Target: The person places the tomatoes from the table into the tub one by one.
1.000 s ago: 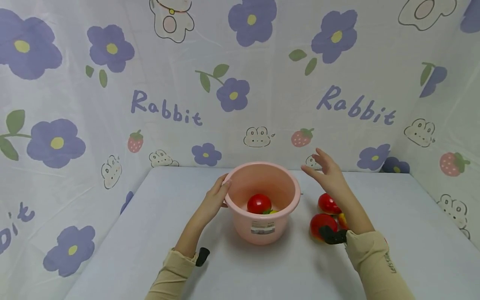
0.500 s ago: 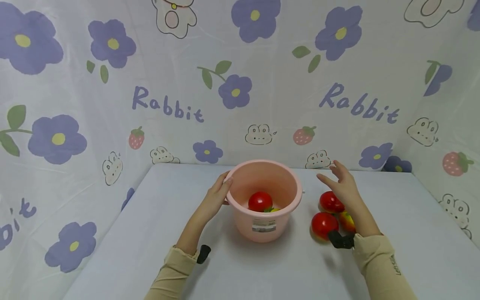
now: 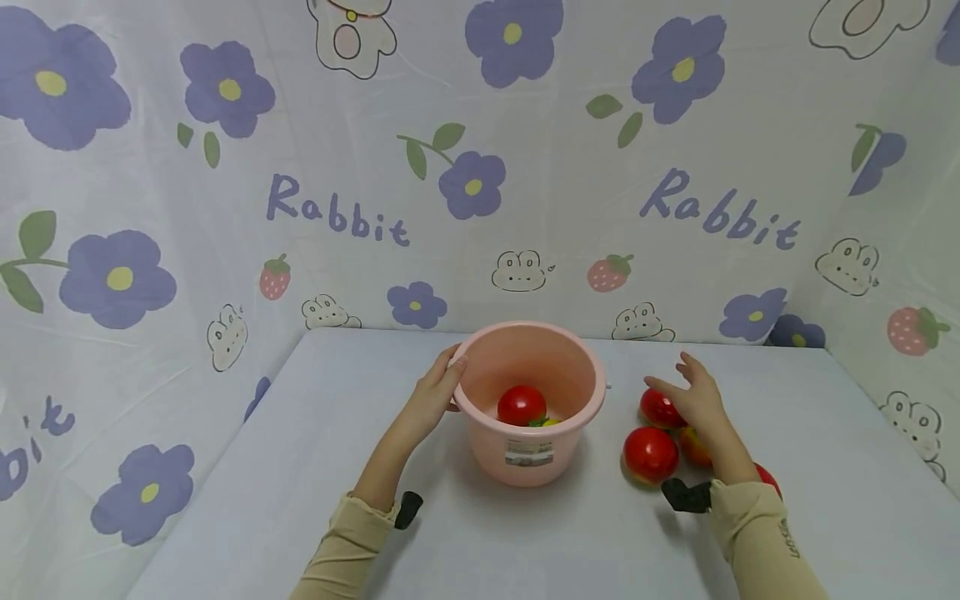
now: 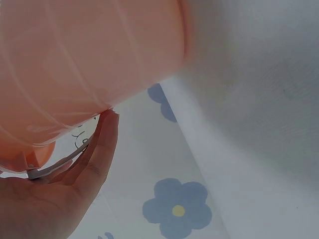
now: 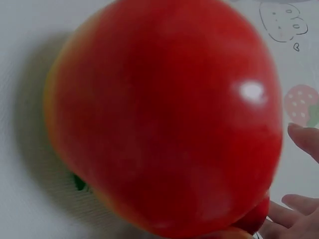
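My left hand [image 3: 431, 396] holds the rim of a pink plastic bucket [image 3: 483, 446], thumb over the edge and fingers outside. In the left wrist view the fingers [image 4: 102, 144] lie against the bucket's wall beside its thin grey handle [image 4: 62, 162]. Inside it sit a round red fruit [image 3: 522, 405] with green leaves and something yellow, mostly hidden. My right hand [image 3: 703, 404] hovers with spread fingers over a shiny red fruit [image 3: 658, 410], partly covering it. Nearer to me is a red fruit with a yellowish underside [image 3: 650, 456], large in the right wrist view.
A yellow-red fruit [image 3: 694, 448] lies beside the right wrist, and another red one [image 3: 768, 481] shows behind the sleeve. A white table [image 3: 300, 500] bears everything. Patterned cloth [image 3: 525, 225] stands behind it. Each wrist carries a black strap piece [image 3: 686, 496].
My right hand has moved right and down from beside the bucket's rim to over the fruits. The left hand stays on the bucket. The view has shifted slightly.
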`<state>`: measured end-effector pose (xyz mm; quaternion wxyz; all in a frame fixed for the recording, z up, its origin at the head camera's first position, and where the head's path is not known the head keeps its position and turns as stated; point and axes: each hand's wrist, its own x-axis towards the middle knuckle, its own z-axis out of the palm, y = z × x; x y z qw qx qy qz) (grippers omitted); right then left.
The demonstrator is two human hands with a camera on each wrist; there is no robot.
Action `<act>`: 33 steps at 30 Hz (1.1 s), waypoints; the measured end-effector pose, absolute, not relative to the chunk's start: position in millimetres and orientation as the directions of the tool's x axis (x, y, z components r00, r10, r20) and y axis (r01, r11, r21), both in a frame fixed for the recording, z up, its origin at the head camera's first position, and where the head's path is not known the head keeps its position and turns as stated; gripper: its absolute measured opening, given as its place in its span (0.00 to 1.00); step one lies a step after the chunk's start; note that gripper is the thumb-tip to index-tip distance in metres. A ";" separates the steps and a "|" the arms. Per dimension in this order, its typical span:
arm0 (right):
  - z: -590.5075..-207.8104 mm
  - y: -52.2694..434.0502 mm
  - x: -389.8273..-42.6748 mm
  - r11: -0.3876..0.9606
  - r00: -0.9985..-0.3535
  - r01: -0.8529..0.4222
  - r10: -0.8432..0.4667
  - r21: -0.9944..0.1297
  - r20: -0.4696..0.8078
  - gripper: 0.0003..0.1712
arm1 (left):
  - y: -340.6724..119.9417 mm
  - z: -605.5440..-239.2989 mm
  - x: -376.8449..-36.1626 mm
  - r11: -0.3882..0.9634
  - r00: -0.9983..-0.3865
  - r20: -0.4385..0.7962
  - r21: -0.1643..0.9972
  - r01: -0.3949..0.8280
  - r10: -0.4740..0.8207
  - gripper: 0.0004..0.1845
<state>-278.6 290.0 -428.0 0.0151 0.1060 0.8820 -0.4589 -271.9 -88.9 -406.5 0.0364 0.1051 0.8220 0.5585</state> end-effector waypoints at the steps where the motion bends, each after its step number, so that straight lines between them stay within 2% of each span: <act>1: -428.5 290.1 -278.6 0.559 -0.977 0.204 0.172 -0.804 -0.128 0.53 | -88.8 -406.2 -271.7 0.354 -0.975 0.057 0.926 0.132 0.213 0.30; 14: -432.4 286.9 -282.9 0.621 -0.979 0.199 0.150 -0.758 -0.134 0.52 | -90.9 -401.3 -272.3 0.334 -0.966 0.047 0.933 0.133 0.254 0.29; 27: -432.7 287.3 -282.7 0.633 -0.979 0.203 0.150 -0.747 -0.138 0.52 | -90.4 -406.1 -271.8 0.320 -0.971 0.079 0.935 0.151 0.227 0.29; 33: -434.0 287.9 -280.2 0.623 -0.980 0.196 0.148 -0.757 -0.132 0.51 | -88.2 -380.2 -253.1 0.338 -0.966 0.049 0.931 0.136 0.255 0.28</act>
